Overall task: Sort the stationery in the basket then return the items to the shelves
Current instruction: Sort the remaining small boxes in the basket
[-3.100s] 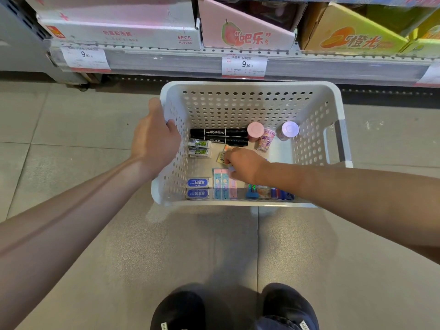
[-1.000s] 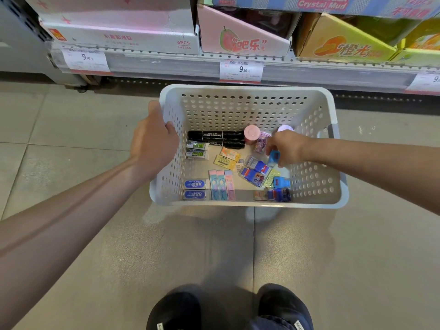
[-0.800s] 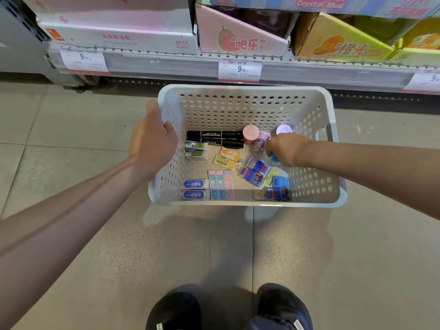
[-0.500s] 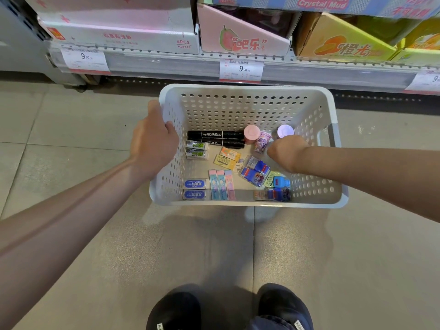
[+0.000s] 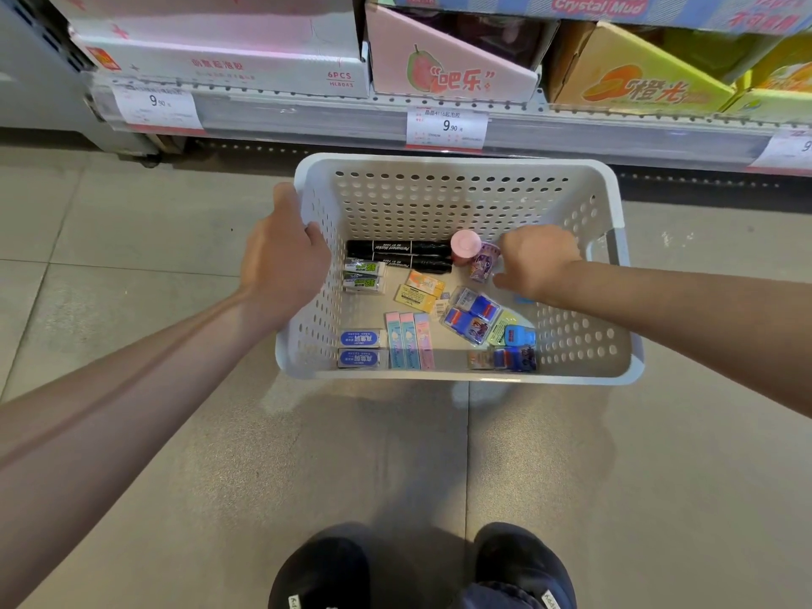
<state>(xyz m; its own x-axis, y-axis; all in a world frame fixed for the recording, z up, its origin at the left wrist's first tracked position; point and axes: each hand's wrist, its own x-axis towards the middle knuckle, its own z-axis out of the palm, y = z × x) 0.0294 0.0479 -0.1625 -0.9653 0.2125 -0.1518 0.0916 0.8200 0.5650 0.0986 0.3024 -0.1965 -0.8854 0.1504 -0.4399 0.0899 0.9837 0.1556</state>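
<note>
Left grip [image 5: 285, 257] curls over the basket's [image 5: 439, 200] left rim, arm outstretched; right grip [image 5: 538, 261] reaches down inside, knuckles up, fingers hidden.

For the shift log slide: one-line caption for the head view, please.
Left hand grips the white basket rim while the right hand reaches among stationery beside the black markers.

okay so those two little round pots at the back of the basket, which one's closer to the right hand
The purple-printed pot. It sits right beside the right hand, nearly touching the thumb side. The pink-lidded pot stands farther left, against the ends of the black markers.
</note>
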